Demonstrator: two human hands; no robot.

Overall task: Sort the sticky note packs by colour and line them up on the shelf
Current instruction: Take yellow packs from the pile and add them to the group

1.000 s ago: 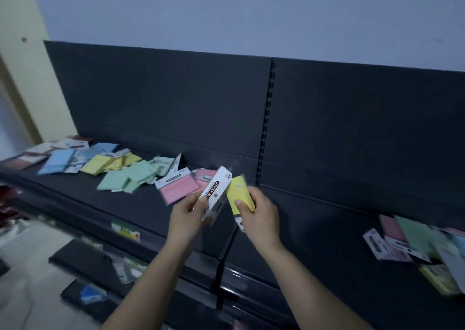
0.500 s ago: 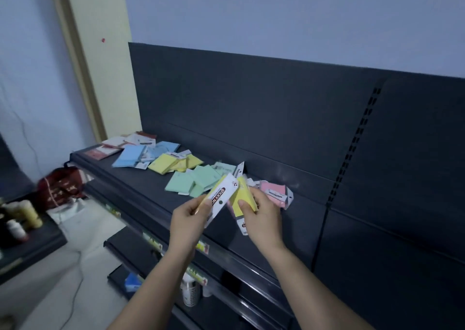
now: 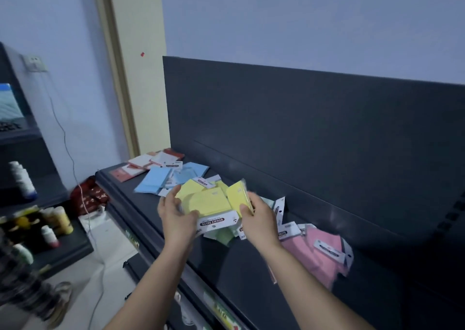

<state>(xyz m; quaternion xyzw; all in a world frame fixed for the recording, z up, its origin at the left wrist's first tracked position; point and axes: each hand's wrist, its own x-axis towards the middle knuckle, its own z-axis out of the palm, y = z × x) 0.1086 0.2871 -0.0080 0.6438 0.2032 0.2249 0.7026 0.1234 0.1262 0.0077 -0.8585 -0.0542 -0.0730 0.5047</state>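
With left grip (image 3: 177,214) clamped on flat pack (image 3: 210,205) and right grip (image 3: 259,220) on tilted pack (image 3: 237,195), lay both squarely onto yellow pile (image 3: 190,187), headers aligned, clear of blue packs (image 3: 153,181).

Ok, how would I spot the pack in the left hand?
On the dark shelf, packs lie in colour heaps. Near the yellow heap, the left hand holds a yellow pack flat. Unlike the right hand's tilted pack, its white STICKY NOTE header faces you.
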